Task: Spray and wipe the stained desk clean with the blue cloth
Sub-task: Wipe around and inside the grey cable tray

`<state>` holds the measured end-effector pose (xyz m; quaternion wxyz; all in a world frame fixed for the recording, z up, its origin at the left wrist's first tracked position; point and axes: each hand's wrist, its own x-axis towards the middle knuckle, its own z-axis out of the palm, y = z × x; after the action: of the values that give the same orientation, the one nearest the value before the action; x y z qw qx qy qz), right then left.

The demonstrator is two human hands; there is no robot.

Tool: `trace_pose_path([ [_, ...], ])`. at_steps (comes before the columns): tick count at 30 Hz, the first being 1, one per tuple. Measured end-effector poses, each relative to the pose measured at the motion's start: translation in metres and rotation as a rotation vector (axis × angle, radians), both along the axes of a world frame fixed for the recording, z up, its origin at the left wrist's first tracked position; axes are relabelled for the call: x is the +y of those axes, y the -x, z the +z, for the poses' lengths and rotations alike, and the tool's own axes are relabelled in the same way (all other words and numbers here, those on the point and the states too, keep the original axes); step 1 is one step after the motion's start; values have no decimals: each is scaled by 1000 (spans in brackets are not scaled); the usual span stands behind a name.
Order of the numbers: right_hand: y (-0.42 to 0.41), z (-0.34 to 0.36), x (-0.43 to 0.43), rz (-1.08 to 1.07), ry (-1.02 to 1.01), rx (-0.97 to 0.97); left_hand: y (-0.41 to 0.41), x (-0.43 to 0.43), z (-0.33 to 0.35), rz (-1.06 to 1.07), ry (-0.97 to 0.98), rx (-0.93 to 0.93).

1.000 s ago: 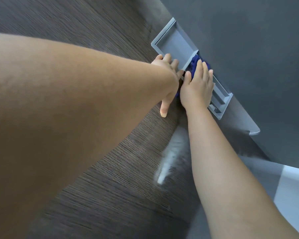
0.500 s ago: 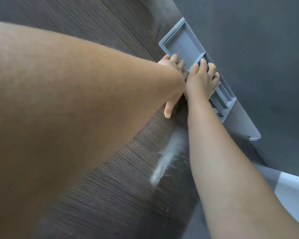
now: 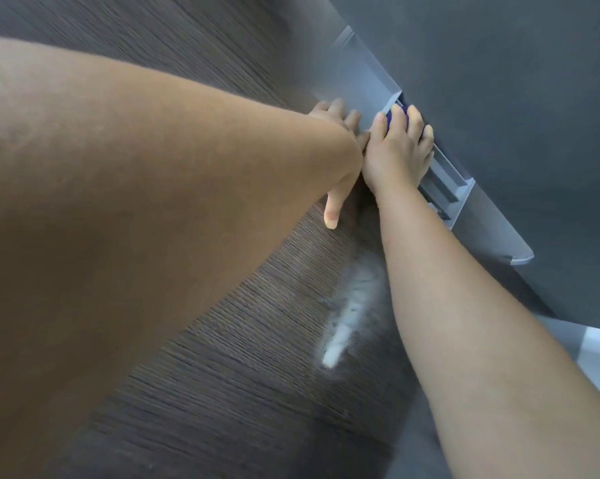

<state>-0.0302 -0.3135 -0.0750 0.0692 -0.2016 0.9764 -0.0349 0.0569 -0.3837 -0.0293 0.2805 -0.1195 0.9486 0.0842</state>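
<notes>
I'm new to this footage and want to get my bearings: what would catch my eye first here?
A big bare forearm fills the left of the view, its left hand at the rim of a grey tray at the desk's far edge. Beside it, the right hand curls its fingers over a blue cloth in that tray. Nearer, a white smear streaks the dark wooden desk, not yet wiped.

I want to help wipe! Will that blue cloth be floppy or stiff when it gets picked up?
Probably floppy: the blue cloth bulges up between the curled fingers of the right hand. Likely light, since that one hand nearly covers it in the grey tray. Being fabric, it shouldn't slip much.
</notes>
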Motion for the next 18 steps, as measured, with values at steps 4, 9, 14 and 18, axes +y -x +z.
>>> trace_pose_path([
  [4, 10, 2, 33, 4, -62, 24, 0, 1, 2, 3, 18, -9],
  [9, 4, -1, 7, -175, -24, -24, 0, 1, 1, -10, 18, -8],
  [14, 0, -1, 4, 10, -44, -26, -1, 1, 2, -7, 24, -9],
  [18, 12, -1, 50, -18, -45, 18, 0, 3, 3, 11, 22, -32],
])
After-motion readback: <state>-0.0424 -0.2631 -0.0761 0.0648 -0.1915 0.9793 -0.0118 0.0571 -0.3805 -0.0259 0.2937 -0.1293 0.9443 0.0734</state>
